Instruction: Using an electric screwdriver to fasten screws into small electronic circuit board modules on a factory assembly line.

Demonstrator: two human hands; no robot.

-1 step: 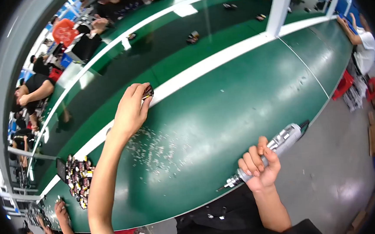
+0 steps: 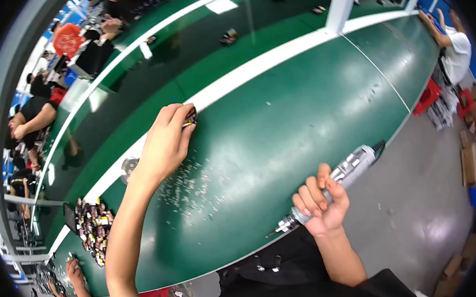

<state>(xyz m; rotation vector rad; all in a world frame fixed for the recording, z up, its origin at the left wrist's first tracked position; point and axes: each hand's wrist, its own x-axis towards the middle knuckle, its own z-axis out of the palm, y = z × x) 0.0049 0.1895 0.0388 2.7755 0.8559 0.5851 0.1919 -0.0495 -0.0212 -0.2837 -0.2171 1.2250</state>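
My left hand reaches out over the green worktable, close to the white strip along its far side. Pinched in its fingertips is a small dark part with a touch of yellow, mostly hidden by the fingers. My right hand is wrapped around a grey electric screwdriver near the table's front edge. The bit points left and slightly down; a black cord leaves the other end. Many tiny pale pieces, possibly screws, lie scattered between my hands.
A heap of small dark parts lies left of my left forearm. Beyond the white strip, a dark green conveyor belt carries several similar parts. Grey posts rise at its edge. A neighbour's hand works at lower left.
The whole view has shifted slightly, so the table and belt sit a bit further left and up. Both hands keep the same grips; the left stays near the white strip.
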